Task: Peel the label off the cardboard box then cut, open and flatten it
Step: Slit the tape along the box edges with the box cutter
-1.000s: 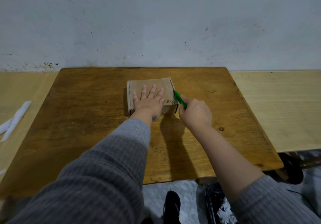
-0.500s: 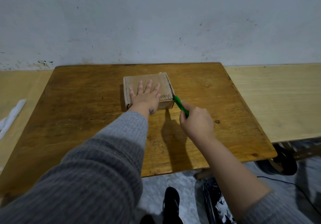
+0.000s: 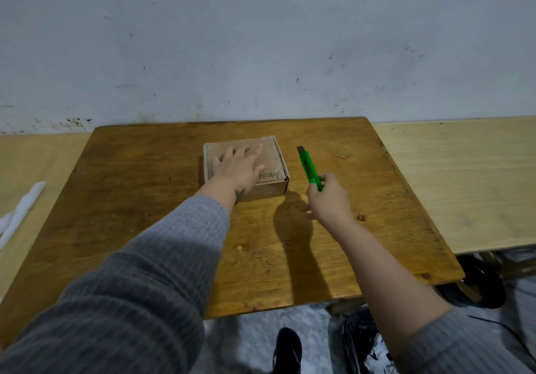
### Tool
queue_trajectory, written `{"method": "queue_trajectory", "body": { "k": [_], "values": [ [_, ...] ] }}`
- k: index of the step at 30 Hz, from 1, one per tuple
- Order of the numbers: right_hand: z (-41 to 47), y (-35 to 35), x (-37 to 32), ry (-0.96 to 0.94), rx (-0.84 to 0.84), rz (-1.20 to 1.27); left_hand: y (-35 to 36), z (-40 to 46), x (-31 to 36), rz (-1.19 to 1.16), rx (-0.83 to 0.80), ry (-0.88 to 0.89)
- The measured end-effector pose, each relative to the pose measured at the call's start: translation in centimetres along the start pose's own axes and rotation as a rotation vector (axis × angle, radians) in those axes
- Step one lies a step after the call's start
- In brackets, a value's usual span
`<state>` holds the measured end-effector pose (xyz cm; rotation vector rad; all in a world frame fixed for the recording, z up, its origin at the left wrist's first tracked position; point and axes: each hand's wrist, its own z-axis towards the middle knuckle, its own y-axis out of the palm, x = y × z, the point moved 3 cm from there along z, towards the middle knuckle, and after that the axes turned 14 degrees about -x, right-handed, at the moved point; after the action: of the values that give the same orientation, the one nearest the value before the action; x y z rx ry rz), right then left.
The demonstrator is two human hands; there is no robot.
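Soft, even light falls from above and somewhat behind the person, dim rather than bright, with a cool cast on the wall (image 3: 261,40). The right hand (image 3: 330,202) and forearm throw a long dark shadow on the table (image 3: 145,199), running toward the near edge; the cardboard box (image 3: 272,156) casts a narrow one at its right side. There is no glare. The left hand (image 3: 236,167) is smeared by motion blur, its fingers (image 3: 258,153) indistinct. Wide-angle distortion bows the table's edges and swells the near grey sleeve (image 3: 130,301). The floor at the bottom is soft and unfocused.
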<state>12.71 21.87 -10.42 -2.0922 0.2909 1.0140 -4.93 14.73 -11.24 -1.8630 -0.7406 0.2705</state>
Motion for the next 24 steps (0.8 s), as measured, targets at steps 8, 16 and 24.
{"method": "queue_trajectory", "body": {
  "k": [8, 16, 24],
  "values": [
    [3.2, 4.9, -0.1, 0.077, 0.02, 0.282, -1.9, 4.5, -1.5, 0.008, -0.048, 0.039],
    [6.6, 3.2, -2.0, 0.05, 0.081, 0.303, -2.5, 6.0, -1.8, 0.035, -0.016, 0.025],
    [11.5, 1.1, -2.9, -0.096, 0.102, 0.137, -2.1, 5.9, -1.1, 0.047, -0.1, -0.102]
  ]
}}
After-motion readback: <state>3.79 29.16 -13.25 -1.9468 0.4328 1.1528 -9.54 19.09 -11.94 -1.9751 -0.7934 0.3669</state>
